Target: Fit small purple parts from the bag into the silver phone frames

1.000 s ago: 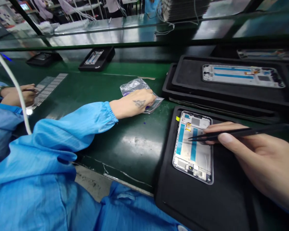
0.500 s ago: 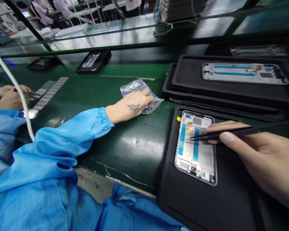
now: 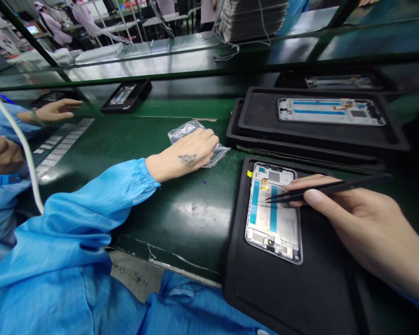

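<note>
My left hand (image 3: 190, 152) is over a clear plastic bag (image 3: 181, 130) on the green bench, fingers curled down and together. The back of the hand hides the fingertips and whatever they pinch. In my right hand (image 3: 349, 209) is a pair of black tweezers (image 3: 335, 186), held between thumb and fingers. Their slightly parted tips hang over a silver phone frame (image 3: 282, 223) with blue strips and an orange flex cable. This frame lies at a slant in a black tray (image 3: 258, 284), and a yellow tab (image 3: 249, 173) shows by its upper left edge.
Behind are stacked black trays (image 3: 261, 128), the top one bearing another phone frame (image 3: 328, 111). A smaller tray (image 3: 139, 97) stands farther back. At left, a co-worker's hands (image 3: 57, 110) are near a sheet of labels (image 3: 64, 144). A white cable (image 3: 21, 135) hangs in front.
The view has shifted a little. My left hand has lifted slightly over the bag. A co-worker's hands have parted, one reaching out above the label sheet. My right hand keeps the tweezers over the frame.
</note>
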The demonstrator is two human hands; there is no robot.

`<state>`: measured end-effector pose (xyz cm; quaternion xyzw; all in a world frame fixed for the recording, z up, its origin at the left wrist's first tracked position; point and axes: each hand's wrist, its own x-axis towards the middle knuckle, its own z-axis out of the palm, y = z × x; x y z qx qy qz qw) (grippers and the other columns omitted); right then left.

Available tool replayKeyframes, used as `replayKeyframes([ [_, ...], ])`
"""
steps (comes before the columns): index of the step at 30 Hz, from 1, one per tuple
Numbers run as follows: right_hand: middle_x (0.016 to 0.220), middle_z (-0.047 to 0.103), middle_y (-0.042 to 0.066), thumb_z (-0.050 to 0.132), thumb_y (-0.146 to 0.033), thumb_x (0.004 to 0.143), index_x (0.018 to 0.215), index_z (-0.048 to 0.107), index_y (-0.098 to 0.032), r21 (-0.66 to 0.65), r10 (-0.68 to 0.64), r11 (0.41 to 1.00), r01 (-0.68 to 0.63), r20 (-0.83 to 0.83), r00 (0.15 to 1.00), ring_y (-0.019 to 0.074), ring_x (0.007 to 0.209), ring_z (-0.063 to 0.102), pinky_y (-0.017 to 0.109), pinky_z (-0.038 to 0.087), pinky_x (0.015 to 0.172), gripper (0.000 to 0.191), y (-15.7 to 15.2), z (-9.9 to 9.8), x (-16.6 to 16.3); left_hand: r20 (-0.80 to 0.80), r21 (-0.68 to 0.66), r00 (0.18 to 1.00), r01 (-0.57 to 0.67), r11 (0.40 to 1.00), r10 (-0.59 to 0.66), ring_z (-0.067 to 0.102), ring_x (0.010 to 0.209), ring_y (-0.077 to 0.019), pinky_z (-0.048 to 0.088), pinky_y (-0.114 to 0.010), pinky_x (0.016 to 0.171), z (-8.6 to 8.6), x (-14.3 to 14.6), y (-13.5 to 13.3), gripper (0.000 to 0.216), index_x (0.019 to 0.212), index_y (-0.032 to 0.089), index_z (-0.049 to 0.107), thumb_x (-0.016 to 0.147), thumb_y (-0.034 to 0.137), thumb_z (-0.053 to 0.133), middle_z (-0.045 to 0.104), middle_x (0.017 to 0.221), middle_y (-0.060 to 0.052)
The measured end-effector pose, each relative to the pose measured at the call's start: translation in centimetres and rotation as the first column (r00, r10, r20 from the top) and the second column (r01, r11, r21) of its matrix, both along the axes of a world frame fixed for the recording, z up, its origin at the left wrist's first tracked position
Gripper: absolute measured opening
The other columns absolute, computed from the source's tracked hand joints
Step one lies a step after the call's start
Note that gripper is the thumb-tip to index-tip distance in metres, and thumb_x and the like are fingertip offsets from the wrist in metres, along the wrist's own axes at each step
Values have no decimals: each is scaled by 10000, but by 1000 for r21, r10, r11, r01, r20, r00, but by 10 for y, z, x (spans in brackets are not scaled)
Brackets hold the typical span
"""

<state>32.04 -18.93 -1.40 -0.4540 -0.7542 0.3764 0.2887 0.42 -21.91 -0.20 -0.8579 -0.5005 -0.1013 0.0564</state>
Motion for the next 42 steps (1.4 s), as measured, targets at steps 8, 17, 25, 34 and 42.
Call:
replayKeyframes([
  [8, 989, 784, 12, 679, -602, 840, 897, 802, -309, -8, 12, 1000, -12, -91, 996, 225, 860, 734, 343, 606, 755, 323, -5, 12, -1, 846, -437, 427, 212, 874, 320, 615, 693, -96, 488, -222, 673, 6, 34, -15, 62, 844, 141, 593, 844, 95, 634, 647, 754, 6],
  [17, 973, 763, 4, 657, -449, 924, 916, 776, -284, 120, 174, 981, -152, -199, 964, 194, 894, 712, 313, 581, 799, 203, -7, 25, -23, 724, -581, -32, 512, 633, 689, 627, 663, -56, 495, -176, 670, -16, 67, -28, 242, 913, 81, 695, 828, 283, 798, 684, 757, -19],
  [25, 935, 762, 6, 684, -450, 910, 946, 775, -273, 97, 124, 990, -103, -247, 961, 168, 768, 729, 280, 594, 705, 202, -2, 14, -38, 740, -579, -101, 407, 706, 665, 639, 636, -67, 486, -179, 628, -23, 70, -25, 203, 849, 85, 689, 820, 262, 783, 692, 726, -19],
  [34, 818, 764, 27, 740, -522, 849, 978, 780, -236, -155, 49, 983, -98, -292, 955, 184, 728, 736, 318, 613, 726, 316, 4, 6, -41, 786, -590, -2, 296, 751, 618, 634, 610, -71, 501, -194, 629, -25, 75, -28, 160, 789, 89, 687, 878, 218, 721, 703, 698, -27],
  [42, 830, 748, 46, 789, -483, 813, 946, 795, -201, -356, -1, 923, -150, -390, 921, 169, 748, 725, 297, 644, 718, 312, 6, 5, -43, 831, -551, 106, 284, 785, 545, 692, 699, -82, 547, -184, 694, -37, 71, -30, 198, 850, 113, 698, 927, 296, 691, 754, 803, -46],
])
